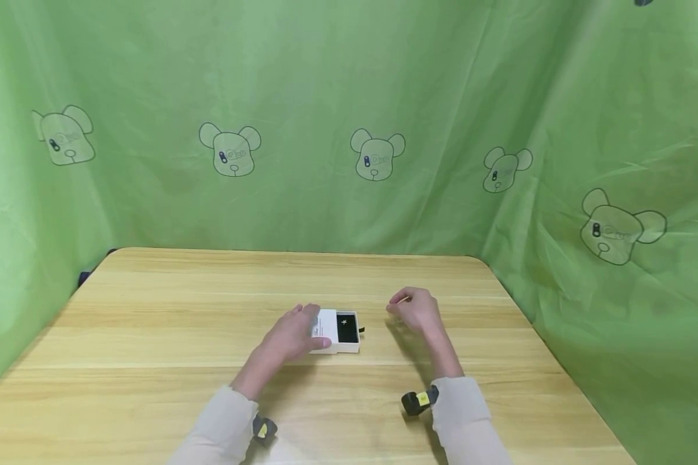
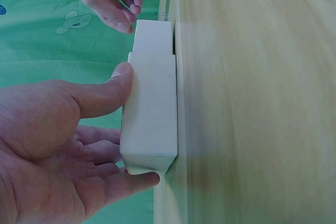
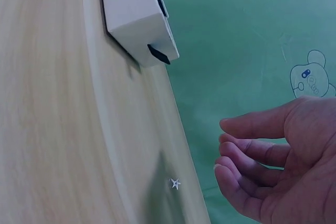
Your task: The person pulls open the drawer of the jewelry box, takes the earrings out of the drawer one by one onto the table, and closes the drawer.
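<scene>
A small white drawer-style box (image 1: 326,330) lies on the table, its inner tray (image 1: 348,347) partly slid out to the right. Inside the tray is a black lining (image 1: 346,334) bearing a tiny star-shaped piece (image 1: 344,322); a black pull tab (image 3: 158,54) sticks out of the tray's end. My left hand (image 2: 68,145) grips the outer sleeve (image 2: 152,103), thumb on the near side and fingers round the far side and end. To the right of the box, my right hand (image 3: 283,161) hovers with loosely bent fingers, nothing visible between them. Below it shows another small silver star (image 3: 175,183).
The wood-grain table (image 1: 151,310) extends around the box on all sides. A green curtain (image 1: 302,77) printed with bear heads surrounds its back and sides. Black devices, the left (image 1: 264,429) and right (image 1: 415,402), are strapped at my wrists.
</scene>
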{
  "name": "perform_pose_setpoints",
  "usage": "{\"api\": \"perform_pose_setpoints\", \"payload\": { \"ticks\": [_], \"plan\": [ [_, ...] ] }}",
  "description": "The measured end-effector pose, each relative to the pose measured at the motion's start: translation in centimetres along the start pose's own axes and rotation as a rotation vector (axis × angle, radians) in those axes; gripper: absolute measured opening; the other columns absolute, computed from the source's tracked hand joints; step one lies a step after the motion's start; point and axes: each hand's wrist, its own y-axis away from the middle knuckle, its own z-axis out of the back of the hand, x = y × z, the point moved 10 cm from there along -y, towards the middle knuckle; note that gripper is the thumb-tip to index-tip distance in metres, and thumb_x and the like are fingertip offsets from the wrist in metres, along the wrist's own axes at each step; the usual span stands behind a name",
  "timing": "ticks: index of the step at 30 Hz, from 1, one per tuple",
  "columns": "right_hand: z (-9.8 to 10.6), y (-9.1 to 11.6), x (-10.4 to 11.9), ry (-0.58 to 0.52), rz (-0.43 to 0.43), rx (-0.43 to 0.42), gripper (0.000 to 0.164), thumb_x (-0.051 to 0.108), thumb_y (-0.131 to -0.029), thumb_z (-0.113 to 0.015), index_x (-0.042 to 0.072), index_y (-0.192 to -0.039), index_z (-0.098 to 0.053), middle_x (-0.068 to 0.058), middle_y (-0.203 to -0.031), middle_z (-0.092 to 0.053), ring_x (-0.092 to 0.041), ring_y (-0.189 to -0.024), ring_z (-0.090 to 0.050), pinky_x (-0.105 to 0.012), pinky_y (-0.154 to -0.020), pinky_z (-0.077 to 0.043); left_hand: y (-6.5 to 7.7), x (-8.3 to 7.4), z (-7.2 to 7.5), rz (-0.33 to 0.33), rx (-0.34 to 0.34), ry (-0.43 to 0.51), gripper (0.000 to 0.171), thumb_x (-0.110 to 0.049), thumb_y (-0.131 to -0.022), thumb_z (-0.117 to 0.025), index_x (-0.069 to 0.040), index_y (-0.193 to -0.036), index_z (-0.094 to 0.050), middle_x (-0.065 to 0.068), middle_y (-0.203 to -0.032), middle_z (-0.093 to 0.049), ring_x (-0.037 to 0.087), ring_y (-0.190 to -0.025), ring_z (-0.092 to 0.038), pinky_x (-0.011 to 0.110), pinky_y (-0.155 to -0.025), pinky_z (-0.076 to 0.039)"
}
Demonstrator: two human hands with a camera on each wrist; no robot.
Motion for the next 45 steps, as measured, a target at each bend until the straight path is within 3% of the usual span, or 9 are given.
{"api": "perform_pose_setpoints", "payload": {
  "ticks": [6, 19, 26, 36, 45],
  "plan": [
    [-0.3, 0.1, 0.7, 0.008, 0.008, 0.004, 0.019, 0.016, -0.089, -0.074, 0.004, -0.104, -0.072, -0.011, -0.093, -0.07, -0.021, -0.077, -0.063, -0.026, -0.062, -0.05, 0.0, 0.0, 0.1, 0.008, 0.002, 0.009, 0.079, -0.035, -0.088, -0.078, -0.002, -0.151, -0.044, 0.019, -0.153, -0.049, 0.04, -0.15, -0.033, 0.055, -0.123, -0.029],
    [-2.7, 1.4, 3.7, -0.02, 0.062, 0.026, 0.017, 0.006, -0.085, -0.076, 0.002, -0.101, -0.073, -0.011, -0.093, -0.074, -0.028, -0.086, -0.07, -0.029, -0.069, -0.056, 0.0, 0.1, 0.0, 0.007, -0.007, 0.004, 0.079, -0.036, -0.087, -0.079, -0.002, -0.15, -0.045, 0.019, -0.149, -0.053, 0.041, -0.149, -0.034, 0.055, -0.122, -0.031],
    [-3.6, 1.7, 4.9, 0.004, 0.111, 0.019, 0.016, 0.006, -0.084, -0.078, 0.003, -0.099, -0.074, -0.007, -0.089, -0.075, -0.02, -0.08, -0.069, -0.036, -0.078, -0.058, 0.0, 0.1, 0.0, 0.004, -0.001, 0.004, 0.078, -0.036, -0.087, -0.079, -0.002, -0.149, -0.046, 0.02, -0.147, -0.055, 0.041, -0.148, -0.036, 0.057, -0.121, -0.032],
    [-4.8, 2.4, 5.6, 0.033, 0.14, 0.031, 0.013, 0.003, -0.083, -0.077, 0.005, -0.096, -0.075, -0.004, -0.084, -0.074, -0.016, -0.073, -0.065, -0.027, -0.066, -0.054, -0.1, 0.1, -0.1, -0.006, -0.002, -0.006, 0.076, -0.036, -0.088, -0.079, -0.002, -0.148, -0.047, 0.02, -0.145, -0.057, 0.041, -0.146, -0.039, 0.057, -0.12, -0.035],
    [-6.0, 2.7, 6.3, 0.061, 0.17, 0.047, 0.009, 0.003, -0.083, -0.078, 0.008, -0.091, -0.078, -0.002, -0.081, -0.076, -0.014, -0.073, -0.069, -0.027, -0.068, -0.057, -0.1, -0.1, 0.0, -0.026, -0.012, -0.037, 0.074, -0.037, -0.088, -0.079, -0.002, -0.146, -0.049, 0.022, -0.14, -0.06, 0.044, -0.14, -0.046, 0.057, -0.116, -0.041]
  ]
}}
